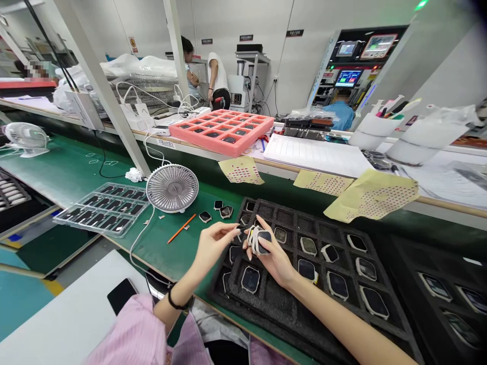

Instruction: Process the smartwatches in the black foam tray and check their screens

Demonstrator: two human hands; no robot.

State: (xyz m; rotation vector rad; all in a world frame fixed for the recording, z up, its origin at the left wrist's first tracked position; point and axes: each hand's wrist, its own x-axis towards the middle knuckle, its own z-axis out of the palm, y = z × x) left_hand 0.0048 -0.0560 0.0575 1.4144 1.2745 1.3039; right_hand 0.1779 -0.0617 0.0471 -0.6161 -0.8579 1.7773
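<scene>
In my right hand is a smartwatch case with pale bands wrapped around it, its dark screen partly facing up. My left hand is just left of it, thumb and fingers pinched together. A small dark piece shows at those fingertips, too small to name. Below both hands lies a black foam tray with square pockets, several holding watch cases. One watch case sits in a near pocket; another lies to the right of my right hand.
A white fan stands on the green bench, left of an orange stick and loose watch cases. A clear blister tray is further left. A pink foam tray rests on the shelf. Another black tray lies right.
</scene>
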